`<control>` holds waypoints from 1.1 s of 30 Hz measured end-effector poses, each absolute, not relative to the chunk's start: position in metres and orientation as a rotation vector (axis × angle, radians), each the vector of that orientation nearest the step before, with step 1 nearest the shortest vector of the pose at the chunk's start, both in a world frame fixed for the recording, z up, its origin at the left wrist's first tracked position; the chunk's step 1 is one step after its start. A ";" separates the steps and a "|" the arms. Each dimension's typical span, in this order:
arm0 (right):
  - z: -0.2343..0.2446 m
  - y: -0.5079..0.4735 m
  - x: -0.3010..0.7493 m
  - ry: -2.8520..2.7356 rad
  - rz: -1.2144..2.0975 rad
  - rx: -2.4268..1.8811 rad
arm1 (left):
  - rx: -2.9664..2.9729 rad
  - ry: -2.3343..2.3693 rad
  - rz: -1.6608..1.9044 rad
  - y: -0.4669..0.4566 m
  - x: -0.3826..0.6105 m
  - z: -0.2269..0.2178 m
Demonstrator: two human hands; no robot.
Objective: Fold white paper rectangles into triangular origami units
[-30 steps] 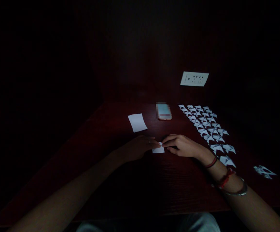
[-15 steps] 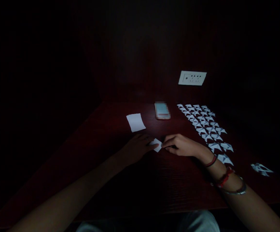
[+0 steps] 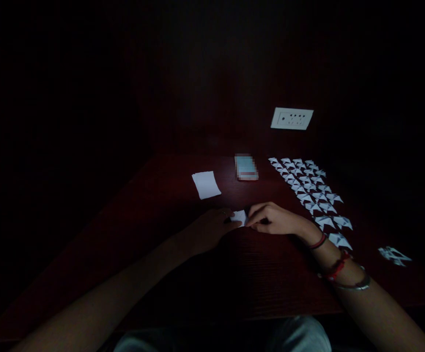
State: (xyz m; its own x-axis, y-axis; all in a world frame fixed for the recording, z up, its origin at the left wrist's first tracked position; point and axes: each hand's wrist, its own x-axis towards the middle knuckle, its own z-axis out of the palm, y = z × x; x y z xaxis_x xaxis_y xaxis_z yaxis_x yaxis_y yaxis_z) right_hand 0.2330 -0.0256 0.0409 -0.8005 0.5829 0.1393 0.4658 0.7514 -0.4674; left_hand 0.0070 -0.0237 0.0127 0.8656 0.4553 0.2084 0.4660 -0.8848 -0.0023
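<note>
A small white paper piece lies on the dark red table between my two hands. My left hand presses its fingertips on the paper's left edge, fingers curled together. From the other side, my right hand pinches the paper's right edge with thumb and forefinger. Red cords and a metal bangle circle my right wrist. The scene is very dim, so the paper's folds are hard to make out.
A stack of white paper sheets lies beyond my left hand. A small blurred box sits behind the hands. Several folded white paper pieces are lined in rows at right, one more far right. A wall socket is behind.
The paper piece between my fingers has been turned and folded smaller; it looked wider a second ago. Both hands stayed nearly in place.
</note>
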 end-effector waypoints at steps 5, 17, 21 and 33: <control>0.041 -0.026 0.233 -2.672 0.595 -0.816 | -3.056 -0.686 -0.365 -0.015 0.005 0.009; 0.046 -0.029 0.237 -2.700 0.589 -0.827 | -3.048 -0.679 -0.304 -0.020 0.004 0.017; 0.043 -0.028 0.236 -2.674 0.550 -0.877 | -3.054 -0.676 -0.326 -0.018 0.004 0.014; 0.016 -0.012 0.227 -2.323 0.527 -1.201 | -2.971 -0.606 -0.351 -0.016 0.004 0.008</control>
